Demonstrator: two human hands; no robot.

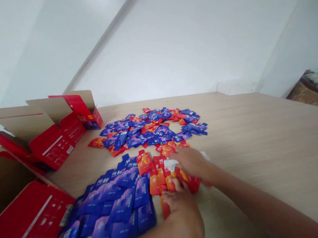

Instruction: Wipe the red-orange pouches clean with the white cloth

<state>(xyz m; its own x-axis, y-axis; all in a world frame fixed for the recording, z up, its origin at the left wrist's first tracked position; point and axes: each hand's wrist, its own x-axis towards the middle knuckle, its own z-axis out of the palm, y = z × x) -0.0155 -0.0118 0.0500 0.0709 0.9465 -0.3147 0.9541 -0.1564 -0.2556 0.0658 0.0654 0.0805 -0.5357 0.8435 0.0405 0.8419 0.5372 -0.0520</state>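
Observation:
Over a spread of red-orange sachets (155, 184), both of my hands are at work. My left hand (181, 202) rests on the near part of these sachets, fingers somewhat apart and pressing on them. Just beyond it, my right hand (190, 161) is closed around a white, crumpled tissue-like piece (170, 164); more white shows behind the hand. Fingers and forearms hide part of the orange sachets. Left of my hands, purple-blue sachets (122, 202) lie overlapping in rows, mostly face up.
Farther back, a loose mixed heap of purple and orange sachets (147, 131) lies on the wooden table (240, 137). Open red cartons (51, 145) with raised flaps stand along the left, the nearest one (34, 212) close to the purple rows. A white wall (173, 45) rises behind the table.

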